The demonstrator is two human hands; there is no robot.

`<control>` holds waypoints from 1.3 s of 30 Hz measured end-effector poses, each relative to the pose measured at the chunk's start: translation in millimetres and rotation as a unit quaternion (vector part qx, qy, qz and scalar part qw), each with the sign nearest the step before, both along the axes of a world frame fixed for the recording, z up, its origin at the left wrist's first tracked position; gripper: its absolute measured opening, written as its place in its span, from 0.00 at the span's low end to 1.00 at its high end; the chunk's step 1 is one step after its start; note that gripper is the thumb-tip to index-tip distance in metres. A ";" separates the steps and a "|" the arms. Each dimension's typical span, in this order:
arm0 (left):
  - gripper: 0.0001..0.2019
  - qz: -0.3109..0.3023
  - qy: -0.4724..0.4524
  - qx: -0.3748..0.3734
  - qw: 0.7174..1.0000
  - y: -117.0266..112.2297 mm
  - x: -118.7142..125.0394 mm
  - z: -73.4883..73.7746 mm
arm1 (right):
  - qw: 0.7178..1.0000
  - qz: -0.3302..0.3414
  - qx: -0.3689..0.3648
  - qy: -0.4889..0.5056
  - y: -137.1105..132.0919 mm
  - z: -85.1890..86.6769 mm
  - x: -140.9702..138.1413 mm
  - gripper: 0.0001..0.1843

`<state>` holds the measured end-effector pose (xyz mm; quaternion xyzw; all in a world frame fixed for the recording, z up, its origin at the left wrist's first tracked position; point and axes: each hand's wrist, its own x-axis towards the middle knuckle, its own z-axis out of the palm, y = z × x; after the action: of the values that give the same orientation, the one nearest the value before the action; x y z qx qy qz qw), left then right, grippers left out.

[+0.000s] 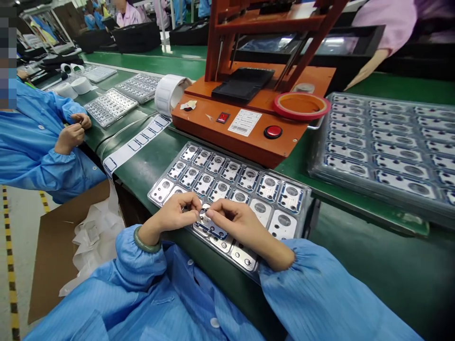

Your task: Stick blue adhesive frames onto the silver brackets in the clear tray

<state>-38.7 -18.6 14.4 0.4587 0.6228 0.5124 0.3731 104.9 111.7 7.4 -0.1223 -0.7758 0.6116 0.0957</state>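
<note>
Both my hands meet over the near edge of a clear plastic tray [227, 166] filled with several small silver metal parts. My left hand [177, 213] and my right hand [234, 220] pinch one silver metal part [208, 222] with a blue film on it, held just above the tray. Fingers of both hands are closed on it. I wear blue sleeves and a green bangle [144, 241] on the left wrist.
An orange press machine [249, 113] with a red button [273, 131] stands behind the tray; a red tape ring [301, 106] lies on it. A label roll [170, 92] trails a strip leftward. Stacked part trays [384, 147] lie right. A co-worker's hands [73, 130] work at left.
</note>
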 end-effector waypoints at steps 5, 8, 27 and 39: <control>0.03 -0.021 -0.014 0.014 1.000 -0.7 -2.6 -1.1 | 1.000 -0.019 0.009 -0.013 1.8 1.5 -0.7 0.15; 0.04 -0.030 -0.020 0.018 0.999 -1.2 -3.4 -3.7 | 1.000 -0.023 0.008 -0.016 2.3 5.3 -1.7 0.16; 0.17 0.165 -0.072 0.076 0.981 7.2 12.6 -18.4 | 0.991 -0.130 -0.025 -0.001 4.0 5.4 0.1 0.24; 0.17 0.228 -0.061 0.092 0.967 8.9 13.9 -19.0 | 0.986 -0.158 -0.034 0.034 2.4 -4.1 4.0 0.17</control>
<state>-24.8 -9.7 -4.7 0.3049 0.6373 0.6659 0.2397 108.9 114.1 3.4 -0.2256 -0.7216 0.6188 0.2133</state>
